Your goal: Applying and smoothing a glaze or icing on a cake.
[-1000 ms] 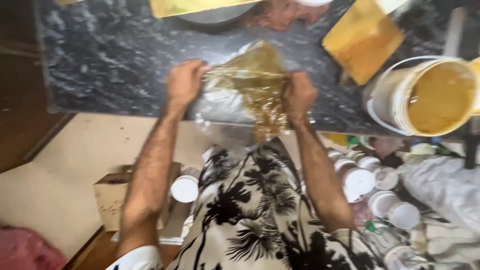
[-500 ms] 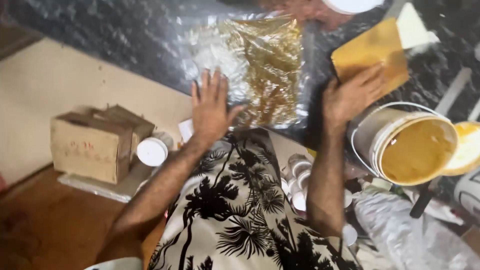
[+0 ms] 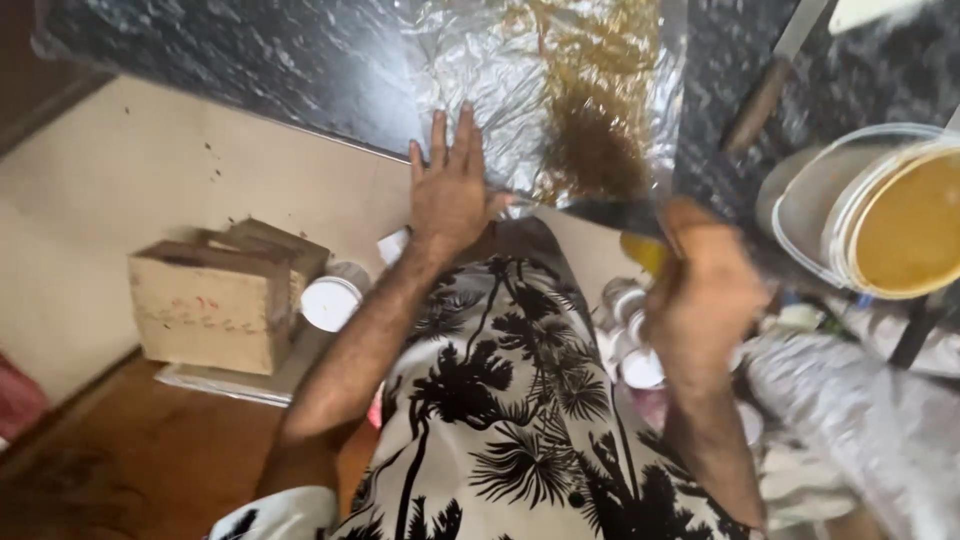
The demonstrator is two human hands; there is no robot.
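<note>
A clear plastic sheet (image 3: 500,90) smeared with yellow-brown paste lies spread on the dark marble counter (image 3: 250,60), reaching its near edge. My left hand (image 3: 450,185) presses flat on the sheet's near edge, fingers apart. My right hand (image 3: 705,290), blurred, is closed around the yellow handle of a knife (image 3: 600,215). Its dark blade points left along the counter edge, just below the sheet's pasty patch (image 3: 595,150).
A white bucket (image 3: 800,200) of yellow-brown paste stands at the right. A second knife with a wooden handle (image 3: 765,95) lies on the counter. Below are a cardboard box (image 3: 210,310), several small white containers (image 3: 330,300) and a crumpled plastic bag (image 3: 860,420).
My right hand has left the yellow board on the counter and now holds a knife near the counter edge. My left hand stays flat on the sheet. The view has closed in.
</note>
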